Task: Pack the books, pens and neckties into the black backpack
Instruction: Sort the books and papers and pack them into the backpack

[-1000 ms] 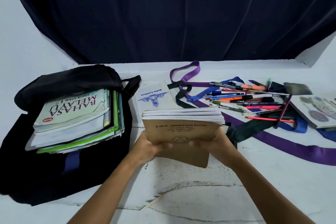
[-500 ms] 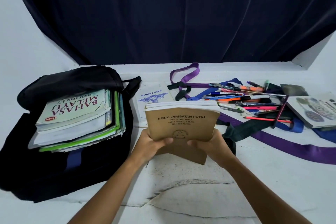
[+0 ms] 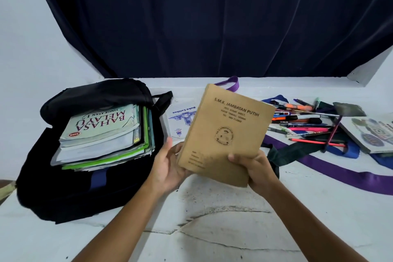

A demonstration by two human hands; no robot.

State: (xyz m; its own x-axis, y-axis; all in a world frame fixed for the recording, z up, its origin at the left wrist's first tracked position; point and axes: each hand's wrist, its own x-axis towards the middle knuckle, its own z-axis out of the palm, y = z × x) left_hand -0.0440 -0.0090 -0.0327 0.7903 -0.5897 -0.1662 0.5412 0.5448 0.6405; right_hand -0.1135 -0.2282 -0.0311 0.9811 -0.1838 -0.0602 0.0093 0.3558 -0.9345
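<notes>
Both hands hold the brown exercise books [image 3: 225, 134] upright above the table [image 3: 212, 229]; the right hand [image 3: 258, 169] grips the near corner, the left hand [image 3: 170, 163] supports the left edge, fingers behind; the black backpack [image 3: 70, 187] lies open at left, stuffed with books; pens [image 3: 302, 125] and neckties [image 3: 340, 173] lie right.

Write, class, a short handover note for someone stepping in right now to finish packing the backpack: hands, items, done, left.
Left hand and right hand: both hold the brown paper-covered exercise book, lifted and tilted above the white table.
Black fabric backpack: lies open at left, a stack of textbooks in its mouth.
Done: that stack is in.
Left: the brown book, the white exercise book behind it, the illustrated book at far right, the heap of coloured pens, the purple necktie and the other ties.
</notes>
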